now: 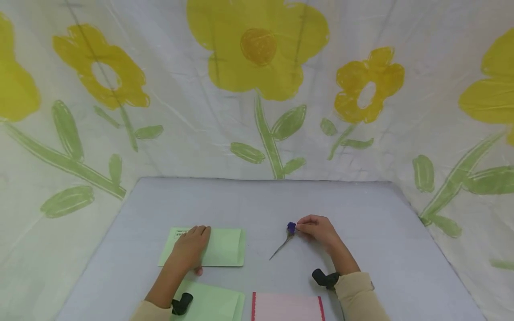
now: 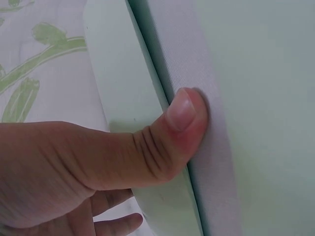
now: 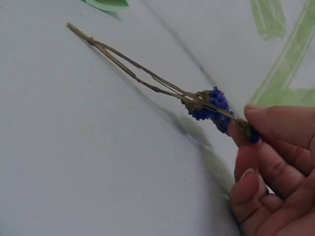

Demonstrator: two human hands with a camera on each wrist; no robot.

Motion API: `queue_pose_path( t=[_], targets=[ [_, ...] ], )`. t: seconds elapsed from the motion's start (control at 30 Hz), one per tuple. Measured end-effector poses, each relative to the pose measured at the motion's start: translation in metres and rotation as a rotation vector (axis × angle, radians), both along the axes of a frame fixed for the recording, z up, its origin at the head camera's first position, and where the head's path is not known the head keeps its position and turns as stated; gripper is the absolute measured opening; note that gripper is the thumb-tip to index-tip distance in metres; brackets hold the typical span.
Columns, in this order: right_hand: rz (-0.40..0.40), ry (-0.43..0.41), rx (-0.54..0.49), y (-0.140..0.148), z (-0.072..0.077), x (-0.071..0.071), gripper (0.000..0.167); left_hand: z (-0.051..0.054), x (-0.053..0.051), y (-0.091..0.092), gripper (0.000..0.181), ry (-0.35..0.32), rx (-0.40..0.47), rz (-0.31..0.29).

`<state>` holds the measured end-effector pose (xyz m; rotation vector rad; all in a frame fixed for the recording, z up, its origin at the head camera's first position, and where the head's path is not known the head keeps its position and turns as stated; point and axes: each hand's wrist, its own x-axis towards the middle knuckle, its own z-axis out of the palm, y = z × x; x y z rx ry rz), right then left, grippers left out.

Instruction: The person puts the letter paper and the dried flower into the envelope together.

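Observation:
The left hand (image 1: 189, 249) lies flat on a pale green envelope (image 1: 225, 247) at the left of the table. Its thumb (image 2: 162, 132) reaches over the envelope's near edge in the left wrist view. With thumb and fingertips, the right hand (image 1: 320, 230) pinches a dried purple flower (image 1: 291, 228) by its head. The thin brown stem (image 3: 133, 73) slants away from the hand and splits into two strands in the right wrist view.
A second green envelope (image 1: 213, 302) lies partly beneath the left wrist at the front. Right of it is a pink sheet with red side borders (image 1: 287, 306). Behind the grey table (image 1: 261, 200) hangs a white cloth with yellow flowers (image 1: 160, 89).

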<state>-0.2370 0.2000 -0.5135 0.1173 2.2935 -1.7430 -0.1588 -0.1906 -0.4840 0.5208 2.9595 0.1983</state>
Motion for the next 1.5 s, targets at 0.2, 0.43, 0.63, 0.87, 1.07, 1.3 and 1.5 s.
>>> queue_pose_path(
  t=[0.2, 0.43, 0.63, 0.87, 1.07, 1.3, 1.5],
  targets=[
    [0.023, -0.005, -0.120, -0.008, -0.005, 0.004, 0.019, -0.001, 0.000, 0.000, 0.113, 0.000, 0.000, 0.004],
    [0.118, -0.013, -0.221, -0.019, -0.013, 0.007, 0.017, -0.002, -0.001, 0.000, 0.113, 0.004, -0.008, -0.001],
    [0.151, 0.016, -0.208, -0.030, -0.014, 0.010, 0.021, 0.000, 0.001, 0.000, 0.112, 0.005, -0.002, 0.007],
    [0.191, 0.014, -0.186, -0.043, -0.016, 0.014, 0.019, -0.001, 0.000, 0.000, 0.112, 0.015, 0.002, 0.002],
    [0.224, 0.031, -0.165, -0.057, -0.018, 0.016, 0.018, 0.000, 0.001, 0.000, 0.112, 0.014, -0.005, 0.000],
    [0.277, 0.031, -0.191, -0.070, -0.021, 0.019, 0.018, 0.001, 0.000, 0.000, 0.112, 0.021, -0.007, -0.004],
    [0.325, 0.049, -0.185, -0.081, -0.025, 0.021, 0.015, 0.001, -0.001, 0.001, 0.112, 0.006, -0.017, -0.002]
  ],
)
